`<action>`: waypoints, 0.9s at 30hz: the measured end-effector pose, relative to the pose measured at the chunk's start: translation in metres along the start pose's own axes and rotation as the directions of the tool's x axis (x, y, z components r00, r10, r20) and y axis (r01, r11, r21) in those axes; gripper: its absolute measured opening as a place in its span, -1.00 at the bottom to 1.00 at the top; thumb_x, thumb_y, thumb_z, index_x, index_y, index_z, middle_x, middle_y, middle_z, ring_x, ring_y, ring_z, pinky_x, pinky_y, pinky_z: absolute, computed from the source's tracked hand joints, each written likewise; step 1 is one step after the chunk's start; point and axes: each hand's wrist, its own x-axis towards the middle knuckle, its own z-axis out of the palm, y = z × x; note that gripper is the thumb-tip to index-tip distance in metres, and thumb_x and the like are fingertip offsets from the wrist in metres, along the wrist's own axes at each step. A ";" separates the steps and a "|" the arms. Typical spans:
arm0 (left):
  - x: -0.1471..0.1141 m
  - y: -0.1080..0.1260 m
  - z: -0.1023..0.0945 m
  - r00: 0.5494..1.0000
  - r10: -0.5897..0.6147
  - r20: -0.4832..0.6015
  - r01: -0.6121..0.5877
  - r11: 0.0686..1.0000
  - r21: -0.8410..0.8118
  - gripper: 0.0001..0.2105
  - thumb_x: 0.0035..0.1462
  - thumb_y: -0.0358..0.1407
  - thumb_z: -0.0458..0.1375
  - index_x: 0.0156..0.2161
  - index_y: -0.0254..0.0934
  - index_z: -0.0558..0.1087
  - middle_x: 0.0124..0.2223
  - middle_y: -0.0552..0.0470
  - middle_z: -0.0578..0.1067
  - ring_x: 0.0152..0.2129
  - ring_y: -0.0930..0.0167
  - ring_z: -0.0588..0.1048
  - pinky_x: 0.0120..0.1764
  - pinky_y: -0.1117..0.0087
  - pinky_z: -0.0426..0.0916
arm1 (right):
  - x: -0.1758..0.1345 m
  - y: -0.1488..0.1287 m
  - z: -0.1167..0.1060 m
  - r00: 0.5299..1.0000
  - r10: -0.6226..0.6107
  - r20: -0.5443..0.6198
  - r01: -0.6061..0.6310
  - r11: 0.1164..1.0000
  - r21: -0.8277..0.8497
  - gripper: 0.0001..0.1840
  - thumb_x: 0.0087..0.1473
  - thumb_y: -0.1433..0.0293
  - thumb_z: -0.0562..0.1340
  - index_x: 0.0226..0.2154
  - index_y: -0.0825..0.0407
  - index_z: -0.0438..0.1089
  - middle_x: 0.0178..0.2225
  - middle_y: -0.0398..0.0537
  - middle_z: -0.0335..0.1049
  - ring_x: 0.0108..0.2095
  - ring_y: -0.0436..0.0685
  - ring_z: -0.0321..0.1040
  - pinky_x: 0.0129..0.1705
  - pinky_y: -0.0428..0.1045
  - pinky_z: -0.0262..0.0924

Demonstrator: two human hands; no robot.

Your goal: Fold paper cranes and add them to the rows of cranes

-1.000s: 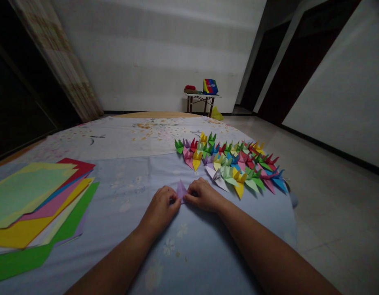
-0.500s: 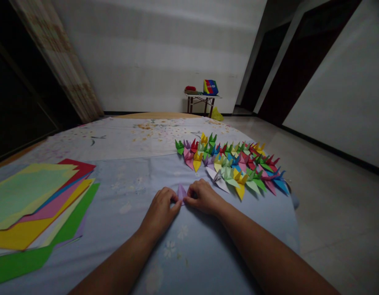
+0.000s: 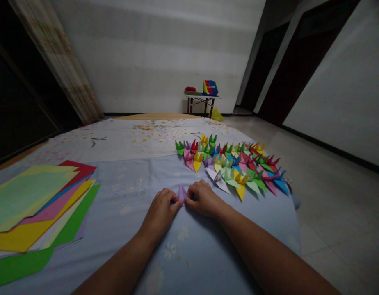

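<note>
A small folded piece of purple origami paper (image 3: 182, 194) stands between my two hands on the blue tablecloth (image 3: 124, 233), its pointed tip facing away from me. My left hand (image 3: 163, 207) pinches its lower left edge between thumb and fingers. From the other side, my right hand (image 3: 203, 198) grips the lower right edge with curled fingers. The fingertips hide part of the paper's base. Just beyond my right hand sit several folded paper cranes (image 3: 228, 174) in many colours, the closest being a white one and a yellow one.
Sheets of coloured paper (image 3: 38, 196) lie in a fanned stack at the left. A white flowered cloth (image 3: 122, 135) covers the table's far part. Against the back wall, a small table (image 3: 203, 97) carries a colourful bag (image 3: 210, 87). A yellow bag (image 3: 217, 114) rests on the floor.
Both hands keep their pinch on the purple paper, with hardly any movement. The whole view has shifted very slightly.
</note>
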 end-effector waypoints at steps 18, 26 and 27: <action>-0.008 -0.002 -0.001 0.998 0.051 0.028 -0.057 0.965 0.256 -0.75 0.12 -0.22 0.08 -0.08 -0.08 0.44 -0.18 -0.02 0.35 -0.21 0.27 0.30 -0.15 0.20 0.22 | -0.005 0.001 0.000 0.998 -0.050 -0.038 0.049 0.998 -0.024 -0.80 0.01 0.25 0.22 -0.26 -0.09 0.40 -0.31 -0.06 0.24 -0.20 0.13 0.06 -0.17 0.03 -0.09; -0.008 0.000 -0.002 0.999 -0.022 0.038 0.007 0.938 0.346 -0.74 0.12 -0.19 0.07 -0.06 0.03 0.42 -0.12 -0.03 0.33 -0.15 0.23 0.27 -0.17 0.18 0.15 | 0.007 0.007 0.005 0.997 0.036 -0.064 -0.040 0.998 -0.056 -0.82 0.04 0.24 0.20 -0.28 -0.10 0.43 -0.39 -0.06 0.30 -0.26 0.12 0.10 -0.21 0.01 -0.07; -0.008 0.000 -0.002 0.999 -0.022 0.039 0.007 0.938 0.348 -0.73 0.12 -0.19 0.07 -0.06 0.03 0.41 -0.12 -0.03 0.33 -0.15 0.23 0.27 -0.18 0.19 0.15 | 0.009 0.006 0.005 0.996 0.053 -0.065 -0.058 0.996 -0.071 -0.82 0.04 0.24 0.20 -0.28 -0.08 0.42 -0.40 -0.06 0.31 -0.27 0.12 0.11 -0.22 0.00 -0.06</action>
